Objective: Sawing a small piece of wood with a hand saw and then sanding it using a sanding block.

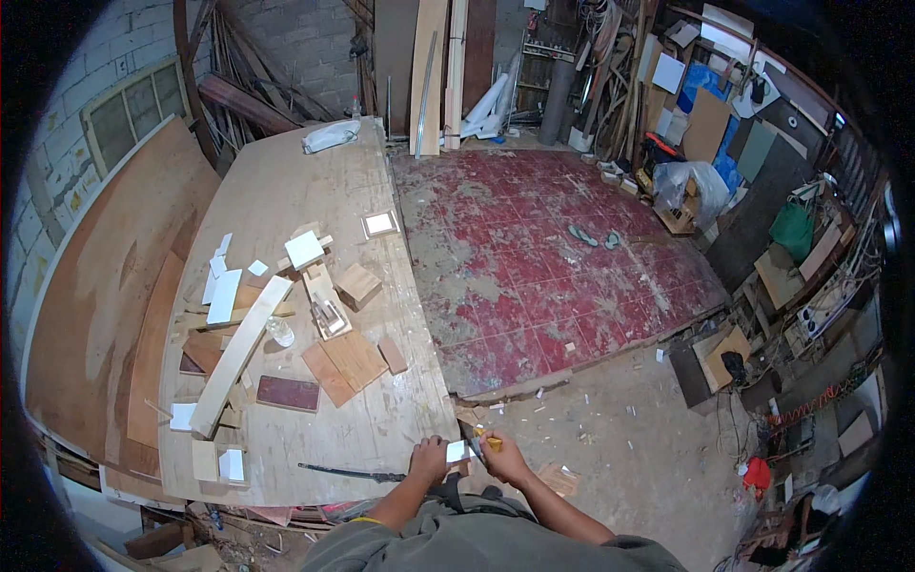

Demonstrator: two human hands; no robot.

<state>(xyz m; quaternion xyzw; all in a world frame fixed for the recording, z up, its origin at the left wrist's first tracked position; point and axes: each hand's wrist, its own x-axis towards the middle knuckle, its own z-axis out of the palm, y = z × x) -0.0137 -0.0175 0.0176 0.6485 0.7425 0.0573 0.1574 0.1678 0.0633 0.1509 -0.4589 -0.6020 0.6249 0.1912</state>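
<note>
My left hand [428, 459] has its fingers closed on a small white-topped block [457, 449] at the table's near right corner. Close to its right side, my right hand [505, 461] grips a yellow-handled tool [492, 443], whose thin part reaches down beside the block; its exact kind is hard to tell. A long dark tool or strip [343, 472] lies on the plywood table [238, 172] left of my left hand.
Planks [240, 354], wood blocks [357, 286], a wooden plane-like tool [324, 307] and white pieces [226, 296] cover parts of the table. Large boards [95, 305] lean left. Sandals [591, 236] lie on the red floor [496, 286]. Piled scrap [705, 133] lines the right wall.
</note>
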